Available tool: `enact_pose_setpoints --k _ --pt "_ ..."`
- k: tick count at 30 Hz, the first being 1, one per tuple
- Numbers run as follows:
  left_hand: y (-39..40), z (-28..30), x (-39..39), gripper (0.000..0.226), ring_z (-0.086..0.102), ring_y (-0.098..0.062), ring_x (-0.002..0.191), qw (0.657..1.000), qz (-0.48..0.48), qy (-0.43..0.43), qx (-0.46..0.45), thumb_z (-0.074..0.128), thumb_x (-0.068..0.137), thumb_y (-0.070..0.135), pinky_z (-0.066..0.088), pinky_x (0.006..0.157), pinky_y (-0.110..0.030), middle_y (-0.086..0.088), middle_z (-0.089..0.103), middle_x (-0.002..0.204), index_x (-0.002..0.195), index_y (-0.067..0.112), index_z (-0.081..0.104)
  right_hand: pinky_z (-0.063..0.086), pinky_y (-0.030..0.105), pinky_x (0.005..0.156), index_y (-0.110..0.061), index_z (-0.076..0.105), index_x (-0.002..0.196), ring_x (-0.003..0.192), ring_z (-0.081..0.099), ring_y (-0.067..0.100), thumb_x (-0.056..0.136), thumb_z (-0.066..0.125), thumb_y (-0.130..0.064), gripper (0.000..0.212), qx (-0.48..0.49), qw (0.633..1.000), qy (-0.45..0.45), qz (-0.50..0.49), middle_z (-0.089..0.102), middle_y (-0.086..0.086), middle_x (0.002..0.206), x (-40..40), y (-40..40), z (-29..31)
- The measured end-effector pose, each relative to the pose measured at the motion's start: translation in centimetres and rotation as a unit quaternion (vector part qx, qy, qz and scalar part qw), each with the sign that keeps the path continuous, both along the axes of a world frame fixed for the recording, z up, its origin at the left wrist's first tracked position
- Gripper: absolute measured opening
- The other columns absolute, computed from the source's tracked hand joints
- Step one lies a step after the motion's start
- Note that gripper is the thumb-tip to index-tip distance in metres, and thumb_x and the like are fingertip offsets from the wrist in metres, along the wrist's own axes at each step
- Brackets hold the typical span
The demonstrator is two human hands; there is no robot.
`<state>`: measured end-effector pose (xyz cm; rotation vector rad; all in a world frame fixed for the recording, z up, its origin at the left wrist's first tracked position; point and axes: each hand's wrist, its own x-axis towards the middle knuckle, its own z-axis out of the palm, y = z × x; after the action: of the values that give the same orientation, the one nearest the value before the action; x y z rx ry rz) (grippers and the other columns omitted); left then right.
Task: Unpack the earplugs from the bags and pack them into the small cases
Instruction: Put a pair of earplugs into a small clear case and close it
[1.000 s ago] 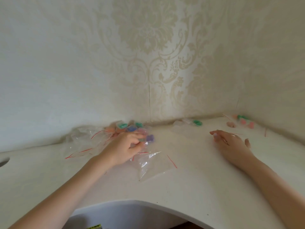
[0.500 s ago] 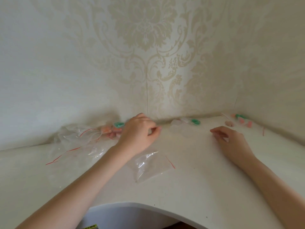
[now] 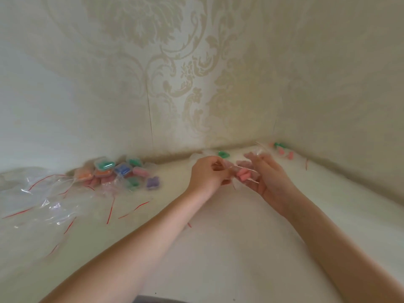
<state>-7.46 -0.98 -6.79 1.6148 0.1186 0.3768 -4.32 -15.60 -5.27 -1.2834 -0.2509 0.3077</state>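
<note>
**Pink earplugs in a small bag, held between both hands**

Pink earplugs (image 3: 242,175) sit inside a small clear bag (image 3: 235,171), held up over the white table (image 3: 218,248) near the back wall. L hand (image 3: 207,174) has fingers curled, pinching the bag's left edge btwn thumb & fingertips. R hand (image 3: 265,176) is palm-up under the bag w/ fingers bent round its right side, gripping it too. Both hands close together, w/ the bag spanning the gap.

Left of the hands, by the wall: cluster of small cases (image 3: 118,173) w/ earplugs inside — green, blue, orange, pink, purple — packed close, some touching. Further left, a heap of empty clear bags (image 3: 39,197) w/ red seal strips, spread across the table.

Just behind the hands, a green earplug pair (image 3: 223,154) lies near the wall. Far right corner: more loose earplugs (image 3: 282,150), pink & green, well apart from the hands. Blurry there, can't tell if they're bagged.

Patterned wallpaper (image 3: 185,73) covers both walls at the corner.
</note>
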Motion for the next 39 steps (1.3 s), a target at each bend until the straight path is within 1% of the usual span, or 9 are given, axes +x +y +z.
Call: enact_pose_setpoints --k 3,6,11,16,22,24,27,31,39 --pt "0.4 0.4 0.0 0.006 0.066 -0.011 0.054 0.996 0.001 0.017 -0.083 0.068 0.081 -0.004 0.055 0.056 -0.02 -0.015 0.065 0.074 0.086 -0.005 0.064 0.054 0.02 0.063 -0.005 0.054 0.098 0.058 0.062 0.01 0.096 0.05 -0.004 0.005 -0.01 0.998 -0.026 -0.052 0.064 0.015 0.084 0.5 0.1 -0.6" --pt "0.3 0.6 -0.2 0.004 0.069 -0.014 0.064 0.994 -0.038 0.043 -0.089 0.066 0.085 0.004 0.057 0.064 -0.022 -0.016 0.068 0.079 0.085 0.001 0.067 0.053 0.017 0.062 -0.002 0.054 0.106 0.057 0.056 0.009 0.098 0.047 -0.007 0.011 0.007 0.998 -0.015 -0.057 0.065 0.007 0.076 0.7 0.0 -0.5" --pt "-0.4 0.8 -0.7 0.006 0.069 -0.012 0.066 0.991 -0.089 0.058 -0.084 0.067 0.084 0.007 0.057 0.067 -0.021 -0.01 0.071 0.078 0.086 0.004 0.071 0.057 0.03 0.075 -0.003 0.054 0.107 0.085 0.061 0.028 0.098 0.05 -0.013 0.014 -0.061 0.994 -0.053 -0.067 0.07 0.018 0.101 0.3 0.5 -0.8" --pt "-0.6 1.5 -0.7 0.025 0.07 -0.023 0.071 0.973 -0.097 0.103 -0.183 0.054 0.092 0.013 0.06 0.07 -0.03 -0.018 0.071 0.082 0.097 -0.007 0.067 0.055 0.02 0.059 -0.002 0.055 0.097 0.055 0.062 0.007 0.096 0.053 -0.01 0.008 -0.142 0.962 -0.176 -0.152 0.07 0.008 0.081 0.2 0.2 -0.8" --pt "-1.2 0.6 -1.0 0.016 0.066 -0.012 0.059 0.988 -0.085 0.08 -0.104 0.06 0.09 0.006 0.057 0.062 -0.02 -0.012 0.069 0.071 0.078 0.001 0.069 0.056 0.03 0.067 -0.012 0.052 0.098 0.06 0.063 0.014 0.093 0.058 -0.017 0.009 -0.128 0.965 -0.154 -0.172 0.069 0.006 0.078 0.1 0.3 -1.0" --pt "-1.1 0.4 -1.1 0.017 0.066 -0.009 0.056 0.99 -0.063 0.074 -0.099 0.061 0.09 0.006 0.056 0.058 -0.017 -0.01 0.07 0.068 0.077 -0.003 0.069 0.051 0.035 0.081 -0.017 0.046 0.109 0.08 0.062 0.016 0.088 0.065 -0.02 0.029 -0.185 0.927 -0.212 -0.249 0.064 -0.001 0.092 0.3 0.0 -1.2" --pt "-0.9 0.4 -1.0 0.017 0.065 -0.01 0.053 0.99 -0.025 0.06 -0.127 0.066 0.087 0.008 0.056 0.058 -0.018 -0.013 0.069 0.072 0.086 -0.008 0.068 0.039 0.026 0.081 -0.019 0.051 0.106 0.085 0.05 0.013 0.082 0.069 -0.015 0.03 -0.321 0.798 -0.408 -0.306 0.058 -0.007 0.094 -0.2 -0.3 -0.6" --pt "-0.8 0.2 -0.9 0.014 0.066 -0.013 0.055 0.986 0.003 0.052 -0.156 0.072 0.082 0.009 0.057 0.06 -0.021 -0.012 0.068 0.071 0.083 -0.004 0.066 0.04 0.012 0.062 -0.024 0.059 0.077 0.071 0.054 0.002 0.081 0.071 -0.019 0.014 -0.303 0.845 -0.417 -0.141 0.061 -0.014 0.073 -1.6 1.3 -0.7" --pt "-0.5 0.2 -0.6 0.026 0.063 -0.011 0.053 0.994 -0.012 0.019 -0.11 0.074 0.081 0.02 0.053 0.053 -0.021 -0.004 0.065 0.062 0.068 0.007 0.055 0.053 0.02 0.064 -0.014 0.067 0.093 0.061 0.065 0.008 0.082 0.072 -0.013 0.013 -0.27 0.914 -0.289 -0.09 0.07 0.0 0.073 -0.9 1.3 -1.0"
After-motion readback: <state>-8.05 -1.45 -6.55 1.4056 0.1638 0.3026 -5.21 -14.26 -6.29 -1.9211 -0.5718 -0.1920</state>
